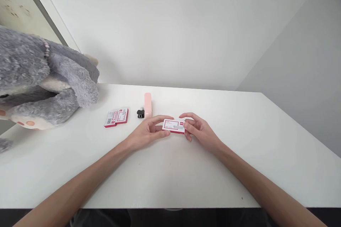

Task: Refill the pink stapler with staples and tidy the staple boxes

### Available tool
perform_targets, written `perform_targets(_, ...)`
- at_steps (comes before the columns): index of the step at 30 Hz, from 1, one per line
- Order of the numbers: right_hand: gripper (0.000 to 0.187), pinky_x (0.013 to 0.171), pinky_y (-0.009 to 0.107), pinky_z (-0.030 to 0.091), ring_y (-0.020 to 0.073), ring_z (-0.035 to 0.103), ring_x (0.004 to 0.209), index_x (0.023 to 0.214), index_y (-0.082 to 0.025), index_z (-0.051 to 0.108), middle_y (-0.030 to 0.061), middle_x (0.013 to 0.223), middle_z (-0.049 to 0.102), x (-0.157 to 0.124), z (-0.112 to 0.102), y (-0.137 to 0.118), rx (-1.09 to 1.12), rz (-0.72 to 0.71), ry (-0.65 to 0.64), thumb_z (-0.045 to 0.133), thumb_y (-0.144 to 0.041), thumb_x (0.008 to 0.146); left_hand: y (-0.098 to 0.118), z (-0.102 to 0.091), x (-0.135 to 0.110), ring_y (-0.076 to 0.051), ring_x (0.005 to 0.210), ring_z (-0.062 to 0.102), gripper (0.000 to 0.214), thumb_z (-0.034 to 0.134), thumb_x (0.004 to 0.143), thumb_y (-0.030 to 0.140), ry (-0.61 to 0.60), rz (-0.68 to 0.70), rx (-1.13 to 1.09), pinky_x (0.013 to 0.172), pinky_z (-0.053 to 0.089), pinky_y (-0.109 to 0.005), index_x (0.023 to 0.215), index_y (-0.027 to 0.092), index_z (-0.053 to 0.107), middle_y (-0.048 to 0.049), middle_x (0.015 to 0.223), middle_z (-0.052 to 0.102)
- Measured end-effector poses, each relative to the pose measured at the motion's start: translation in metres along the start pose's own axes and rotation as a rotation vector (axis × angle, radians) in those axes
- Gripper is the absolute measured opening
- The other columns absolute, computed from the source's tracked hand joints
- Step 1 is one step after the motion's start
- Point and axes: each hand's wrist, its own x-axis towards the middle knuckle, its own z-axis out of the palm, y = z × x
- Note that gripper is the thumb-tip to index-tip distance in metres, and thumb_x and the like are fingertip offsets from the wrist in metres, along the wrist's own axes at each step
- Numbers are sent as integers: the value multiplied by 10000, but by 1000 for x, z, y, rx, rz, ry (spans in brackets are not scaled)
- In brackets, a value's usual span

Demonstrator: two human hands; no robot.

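Observation:
A small white and red staple box (173,125), printed with a picture of a grey strip, is held level just above or on the table in front of me. My left hand (149,130) grips its left end, the thumb at the near edge and the fingers along the far side. At the right end my right hand (200,130) pinches the box, thumb on the top corner and index finger lifted clear. A pink stapler (148,105) stands behind my left hand, its lower end partly hidden by it. Beside the stapler lies a small black clip with metal handles (140,113).
Two more staple boxes (122,115) lie side by side to the left on the white table (176,177). A large grey plush toy (61,85) leans over the table's left end. A white wall (170,35) rises along the back edge.

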Motion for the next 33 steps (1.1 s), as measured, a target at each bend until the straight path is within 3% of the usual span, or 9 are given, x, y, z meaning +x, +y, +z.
perform_targets(6, 333, 758, 342, 461, 138, 519, 608, 1212, -284, 626, -45, 703, 612, -1, -1, -1, -30, 17, -56, 618, -542, 1001, 0, 3, 0, -262, 1154, 726, 461, 785, 903, 330, -60, 0, 6, 1003, 578, -427, 1325, 218, 639, -112, 1277, 732)
perform_targets(10, 371, 659, 319, 447, 140, 521, 609, 1220, -269, 627, -30, 728, 604, 0, 0, 0, 27, 0, -20, 570, -575, 1018, 7, 3, -2, -229, 930, 762, 422, 758, 918, 393, 29, 93, 112, 900, 607, -424, 1274, 197, 647, -114, 1182, 753)
perform_targets(13, 356, 616, 308, 432, 130, 512, 606, 1223, -265, 629, -20, 783, 606, 0, 1, 1, 71, -14, 5, 573, -554, 1024, 12, -1, -4, -221, 925, 742, 402, 713, 942, 433, 325, 249, 335, 908, 595, -421, 1262, 203, 635, -108, 1162, 750)
perform_targets(16, 345, 621, 313, 436, 130, 508, 611, 1219, -262, 637, -16, 799, 602, 0, 1, 0, 83, -2, 10, 588, -540, 1021, 14, -15, -5, -252, 1142, 673, 363, 709, 936, 406, 755, 444, 743, 1041, 527, -451, 1239, 221, 630, -103, 1256, 704)
perform_targets(18, 348, 626, 319, 437, 132, 504, 610, 1213, -260, 641, -14, 799, 601, -1, 1, -1, 79, 13, 11, 596, -542, 1014, 14, -28, -6, -285, 1303, 577, 350, 712, 923, 381, 935, 532, 990, 1137, 445, -495, 1218, 220, 617, -120, 1353, 636)
perform_targets(22, 351, 635, 327, 440, 139, 510, 626, 1205, -262, 646, -11, 803, 606, -2, 1, -2, 66, 37, 16, 612, -546, 1002, 9, -57, -8, -376, 1413, 417, 368, 713, 891, 420, 1186, 386, 1253, 1171, 344, -576, 1141, 187, 576, -197, 1455, 472)
perform_targets(27, 348, 634, 326, 440, 140, 516, 640, 1203, -265, 648, -11, 805, 608, -1, 0, 0, 66, 40, 9, 629, -541, 992, -4, -71, -11, -473, 1429, 337, 317, 640, 894, 433, 1118, 115, 1415, 1146, 293, -648, 1026, 155, 566, -264, 1489, 400)
perform_targets(33, 371, 642, 327, 451, 141, 529, 646, 1207, -262, 648, -10, 812, 618, 0, -1, 2, 56, 52, 8, 639, -555, 981, -12, -67, -12, -489, 1439, 313, 312, 585, 882, 455, 1043, -2, 1486, 1134, 288, -651, 942, 149, 591, -293, 1447, 432)
